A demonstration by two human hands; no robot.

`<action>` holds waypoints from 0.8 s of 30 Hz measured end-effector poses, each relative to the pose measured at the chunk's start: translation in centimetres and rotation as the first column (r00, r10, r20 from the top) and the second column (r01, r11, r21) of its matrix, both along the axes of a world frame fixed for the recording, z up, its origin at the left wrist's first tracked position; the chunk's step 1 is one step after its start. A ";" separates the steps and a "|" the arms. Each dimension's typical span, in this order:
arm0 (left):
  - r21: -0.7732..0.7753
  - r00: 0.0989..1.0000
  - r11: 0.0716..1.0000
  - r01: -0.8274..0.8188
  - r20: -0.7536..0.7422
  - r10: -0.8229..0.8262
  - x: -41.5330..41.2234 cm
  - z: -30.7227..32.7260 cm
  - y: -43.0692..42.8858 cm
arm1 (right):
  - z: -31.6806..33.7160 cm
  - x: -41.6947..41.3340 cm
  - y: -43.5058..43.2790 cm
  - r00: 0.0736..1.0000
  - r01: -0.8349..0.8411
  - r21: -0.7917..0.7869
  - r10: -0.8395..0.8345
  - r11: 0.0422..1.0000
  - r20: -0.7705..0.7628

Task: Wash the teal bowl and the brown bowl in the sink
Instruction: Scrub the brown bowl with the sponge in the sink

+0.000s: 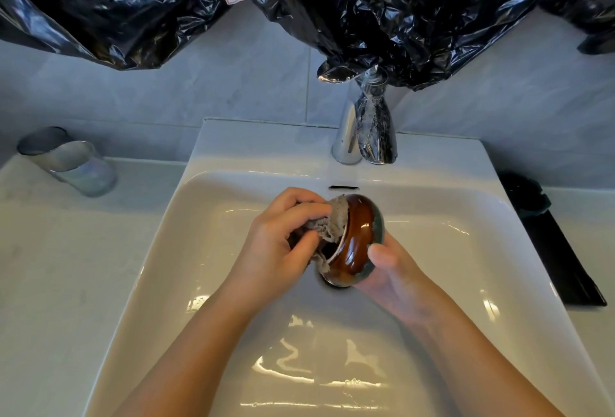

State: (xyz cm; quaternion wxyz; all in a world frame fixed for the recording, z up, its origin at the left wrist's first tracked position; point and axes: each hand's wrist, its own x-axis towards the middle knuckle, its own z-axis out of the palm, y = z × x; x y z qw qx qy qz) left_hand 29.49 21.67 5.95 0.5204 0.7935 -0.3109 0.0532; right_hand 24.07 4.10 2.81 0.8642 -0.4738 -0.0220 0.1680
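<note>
The brown bowl (356, 236) is held on its side over the middle of the white sink (449, 250), its opening turned left. My right hand (396, 273) cups it from underneath and behind, thumb on its greenish rim edge. My left hand (283, 243) clutches a grey cloth (329, 220) pressed against the bowl's mouth and foot. The teal bowl (527, 195) sits on a dark mat on the counter at the right, partly cut off by the sink's edge.
A chrome faucet (347, 123) stands behind the basin, its spout above the bowl, with a plastic-wrapped dispenser (376, 130) beside it. Two glass tumblers (71, 163) stand on the left counter. Black plastic sheeting (332, 0) hangs over the wall. A black mat (562, 256) lies right.
</note>
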 end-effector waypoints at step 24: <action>0.198 0.963 0.980 -0.019 -0.261 0.072 1.0 -0.8 0.5 | 0.6 -0.4 0.3 0.999 -0.041 -0.030 0.041 0.999 0.014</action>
